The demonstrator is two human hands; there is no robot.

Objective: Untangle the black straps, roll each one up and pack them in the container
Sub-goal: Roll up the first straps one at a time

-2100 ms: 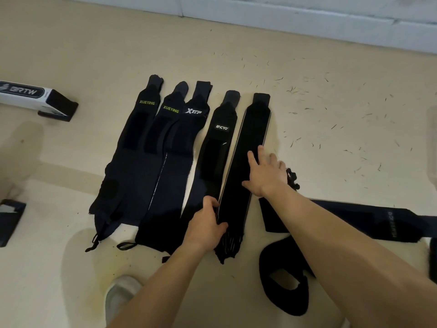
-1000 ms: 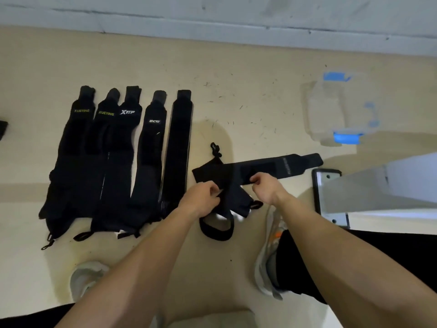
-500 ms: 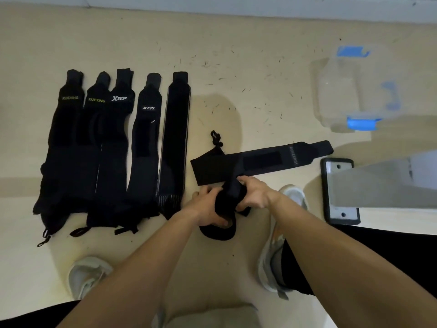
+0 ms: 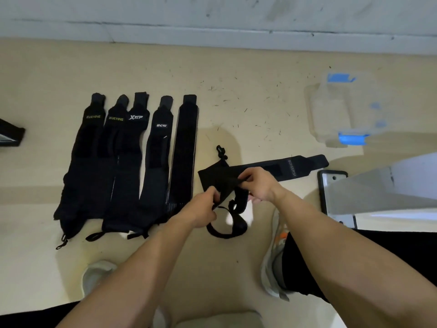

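Beige floor [image 4: 236, 74], five flat black straps [image 4: 132, 166] side by side, clear container [image 4: 331, 114] well apart

Five straps [image 4: 132, 166] flat; sixth strap [image 4: 212, 178] tangled; container [image 4: 316, 119] apart.

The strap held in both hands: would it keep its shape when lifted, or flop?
Probably floppy: the strap folds where the left hand and right hand pinch it, and its far end lies flat on the floor. Likely light, as a fingertip pinch raises it. Its thin loop might snag.
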